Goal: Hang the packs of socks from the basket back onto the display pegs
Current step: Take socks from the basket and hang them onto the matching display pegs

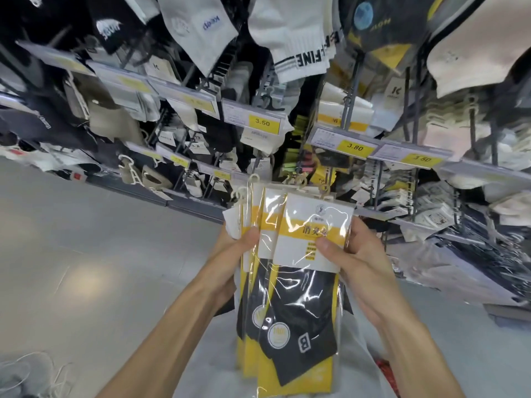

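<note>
I hold a fanned stack of sock packs (298, 282) upright in front of me: clear plastic sleeves with white and yellow cards, black and yellow socks inside, cream hooks on top. My left hand (241, 242) grips the stack's left edge, thumb on the front. My right hand (353, 254) grips the front pack's right side, thumb pressed on its yellow card. The display pegs (349, 107) stick out of the dark rack just above and behind the packs. No basket shows.
The rack holds many hanging socks, with yellow price tags reading 3.50 (263, 122) and 3.80 (355, 147). Large white socks (293, 38) hang overhead. Grey floor (86, 254) spreads to the left. Packed goods lie low on the right (459, 254).
</note>
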{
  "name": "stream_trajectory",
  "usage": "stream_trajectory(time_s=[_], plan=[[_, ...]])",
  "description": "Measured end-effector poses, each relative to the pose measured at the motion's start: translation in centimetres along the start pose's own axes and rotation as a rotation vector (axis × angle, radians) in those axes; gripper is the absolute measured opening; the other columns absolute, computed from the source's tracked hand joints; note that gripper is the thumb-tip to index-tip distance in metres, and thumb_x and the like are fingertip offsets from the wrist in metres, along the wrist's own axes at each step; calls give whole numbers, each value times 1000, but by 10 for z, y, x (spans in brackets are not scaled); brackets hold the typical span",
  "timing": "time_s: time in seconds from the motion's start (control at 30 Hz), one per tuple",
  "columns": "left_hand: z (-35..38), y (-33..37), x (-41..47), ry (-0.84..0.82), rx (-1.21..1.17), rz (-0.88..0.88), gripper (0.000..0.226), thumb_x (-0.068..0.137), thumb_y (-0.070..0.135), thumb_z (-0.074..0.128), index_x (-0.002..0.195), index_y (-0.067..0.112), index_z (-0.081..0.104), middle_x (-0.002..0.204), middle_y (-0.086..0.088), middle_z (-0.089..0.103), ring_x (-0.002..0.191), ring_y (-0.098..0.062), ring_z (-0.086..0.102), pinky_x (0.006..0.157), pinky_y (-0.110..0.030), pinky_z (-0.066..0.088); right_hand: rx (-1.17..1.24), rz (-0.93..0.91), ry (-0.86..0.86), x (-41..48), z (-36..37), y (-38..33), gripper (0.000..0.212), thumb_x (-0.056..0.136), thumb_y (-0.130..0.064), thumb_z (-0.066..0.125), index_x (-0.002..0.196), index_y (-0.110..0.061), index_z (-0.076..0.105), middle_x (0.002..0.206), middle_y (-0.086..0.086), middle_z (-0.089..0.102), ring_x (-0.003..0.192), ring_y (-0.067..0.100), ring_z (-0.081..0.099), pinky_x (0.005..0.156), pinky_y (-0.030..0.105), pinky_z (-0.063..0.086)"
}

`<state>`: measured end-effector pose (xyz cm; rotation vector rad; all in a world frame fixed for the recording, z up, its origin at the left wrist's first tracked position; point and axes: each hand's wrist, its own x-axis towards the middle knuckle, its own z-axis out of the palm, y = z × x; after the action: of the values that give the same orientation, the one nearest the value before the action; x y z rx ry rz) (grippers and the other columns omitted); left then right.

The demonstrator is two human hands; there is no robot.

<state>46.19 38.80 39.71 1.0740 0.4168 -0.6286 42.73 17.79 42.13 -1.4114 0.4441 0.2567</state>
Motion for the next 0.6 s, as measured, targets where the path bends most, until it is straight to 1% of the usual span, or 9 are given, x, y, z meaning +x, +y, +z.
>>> stream_trajectory(time_s=[0.07, 0.17, 0.23, 0.27, 0.3, 0.33, 0.43, 0.53, 0.6], plan=[[0, -1, -1, 6, -4, -22, 59, 63, 51, 78, 115, 31, 60, 99, 2, 79, 88, -18, 77, 62, -29, 61, 38, 31, -66, 2, -4, 4, 38, 80, -22, 76, 115, -32, 65, 117, 2, 72, 110, 24, 68, 99, 46, 50], [-1, -4, -2, 32, -23, -56, 64, 62, 51, 70, 121, 27, 57, 97, 0, 80, 85, -20, 77, 60, -30, 61, 161, 68, -77, 1, -9, 11, 46, 78, -16, 71, 122, -20, 61, 119, 7, 71, 111, 26, 67, 94, 43, 55], [-3, -6, 0, 54, -26, -85, 64, 66, 41, 79, 123, 20, 60, 94, -4, 80, 80, -22, 78, 59, -31, 60, 270, 81, -52, -1, -13, 15, 42, 78, -12, 68, 119, -17, 65, 117, 11, 72, 107, 27, 69, 86, 38, 59], [-4, -7, 1, 62, -19, -93, 59, 68, 33, 84, 121, 17, 64, 93, -7, 80, 79, -23, 77, 58, -31, 60, 316, 92, -36, -1, -14, 16, 40, 79, -11, 67, 119, -16, 65, 116, 13, 72, 105, 28, 70, 83, 38, 59], [-6, -9, 4, 71, -13, -96, 51, 70, 25, 84, 117, 16, 69, 92, -9, 79, 77, -24, 77, 58, -32, 60, 351, 105, -15, -1, -16, 17, 41, 80, -11, 65, 121, -13, 64, 116, 14, 72, 104, 29, 70, 83, 40, 60], [-7, -9, 6, 93, -8, -101, 47, 69, 23, 78, 115, 14, 71, 93, -11, 79, 77, -26, 77, 58, -32, 60, 370, 115, 10, 0, -20, 19, 44, 81, -10, 64, 124, -10, 61, 117, 15, 71, 104, 30, 70, 84, 41, 60], [-15, -13, 12, 169, -36, -110, 55, 67, 23, 72, 120, 9, 66, 96, -16, 78, 77, -31, 76, 58, -36, 60, 357, 109, 106, 5, -39, 19, 49, 81, -11, 65, 129, -5, 57, 119, 17, 70, 107, 31, 69, 87, 41, 59], [-30, -15, 16, 209, -56, -63, 36, 66, 25, 74, 101, 15, 78, 88, -14, 78, 70, -30, 75, 60, -37, 62, 277, 54, 193, 15, -70, 15, 50, 81, -13, 67, 129, -5, 57, 119, 16, 70, 107, 31, 69, 87, 40, 59], [-39, -13, 17, 178, -58, -51, 32, 63, 31, 74, 92, 19, 82, 88, -13, 78, 71, -29, 75, 65, -37, 62, 176, -2, 248, 27, -92, 13, 44, 84, -9, 68, 127, -7, 57, 115, 13, 72, 104, 29, 70, 87, 40, 58]])
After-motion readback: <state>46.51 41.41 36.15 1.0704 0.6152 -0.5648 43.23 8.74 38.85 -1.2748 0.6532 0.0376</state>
